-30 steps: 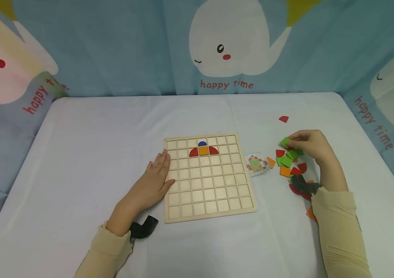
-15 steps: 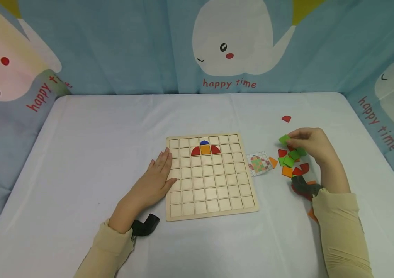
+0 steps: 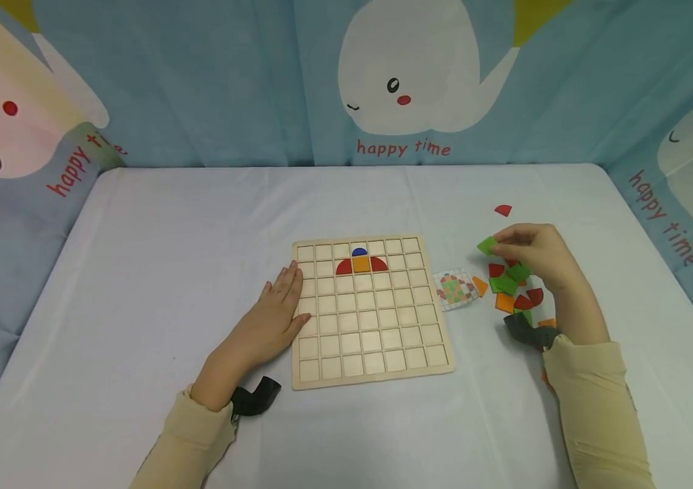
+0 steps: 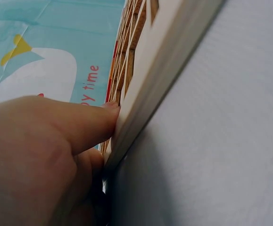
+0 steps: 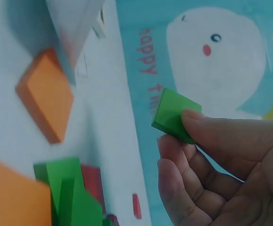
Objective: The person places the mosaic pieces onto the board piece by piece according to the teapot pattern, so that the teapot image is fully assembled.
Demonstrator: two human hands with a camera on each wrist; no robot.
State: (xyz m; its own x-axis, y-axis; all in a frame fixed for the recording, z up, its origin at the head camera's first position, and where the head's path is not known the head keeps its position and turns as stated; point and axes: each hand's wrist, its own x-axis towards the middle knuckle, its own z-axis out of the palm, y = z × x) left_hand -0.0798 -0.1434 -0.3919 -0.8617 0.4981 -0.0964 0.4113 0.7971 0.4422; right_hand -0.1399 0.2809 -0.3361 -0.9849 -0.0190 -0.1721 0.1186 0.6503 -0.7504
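Tan sleeves [image 3: 594,401], one pair, nearest, at 8 and 4 o'clock of the board [image 3: 374,320]. Left hand [image 3: 270,312], at 9 o'clock: fingers straight and close together, tips on the board's edge, thumb set apart and resting on the frame. Board, pale wood, square-celled, lies flat on a white cloth [image 3: 230,224]; near its 12 o'clock rim sits an orange square [image 3: 361,264], a red quarter-round [image 3: 344,267] on either side, a blue half-round [image 3: 359,252] just beyond. Printed card [image 3: 456,288], at 3 o'clock, just beside the board. Loose pieces [image 3: 505,284], green, red and orange, heaped farther out at 3 o'clock. Right hand [image 3: 536,251], between 2 and 3 o'clock: thumb and fingers pinch a green square [image 3: 486,245], which is at 2 o'clock, tilted, clear of the cloth. Red piece [image 3: 503,210], single, farther out toward 2 o'clock. Blue curtain [image 3: 200,88], whale-printed, lettered "happy time", stands across 12 o'clock.
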